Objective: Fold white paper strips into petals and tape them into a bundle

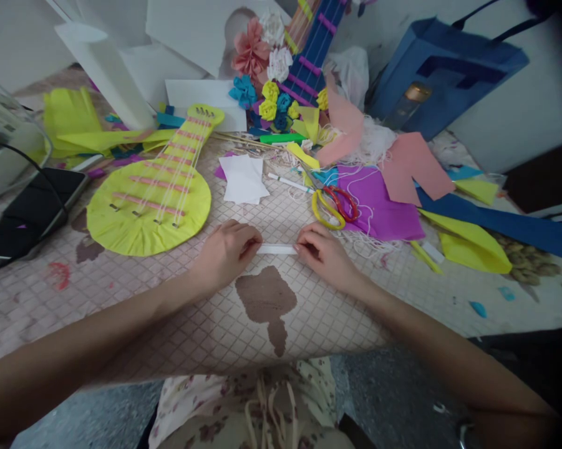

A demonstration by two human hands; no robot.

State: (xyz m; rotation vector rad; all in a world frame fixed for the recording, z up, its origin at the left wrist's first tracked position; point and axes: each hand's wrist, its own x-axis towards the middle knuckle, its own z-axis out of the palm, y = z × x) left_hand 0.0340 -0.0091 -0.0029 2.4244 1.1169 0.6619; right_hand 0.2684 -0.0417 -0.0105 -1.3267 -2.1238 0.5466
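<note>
Near the table's front edge, a narrow white paper strip (277, 249) is stretched level between my two hands. Its left end is pinched in the fingers of my left hand (229, 251), and its right end in those of my right hand (325, 254). Just beyond the strip lie white paper pieces (243, 179). Scissors (334, 206) with yellow and red handles rest beyond my right hand, beside a white stick (290, 182). A yellow paper-covered instrument (150, 202) with pink bars and white strings lies to the left of my left hand.
Purple paper (383, 202), pink paper (414, 165) and yellow paper (472, 243) spread over the right side. Paper flowers (269, 100) and a blue instrument (309, 59) stand at the back, with a blue bag (444, 75) at the back right. A black phone (37, 209) lies at the left.
</note>
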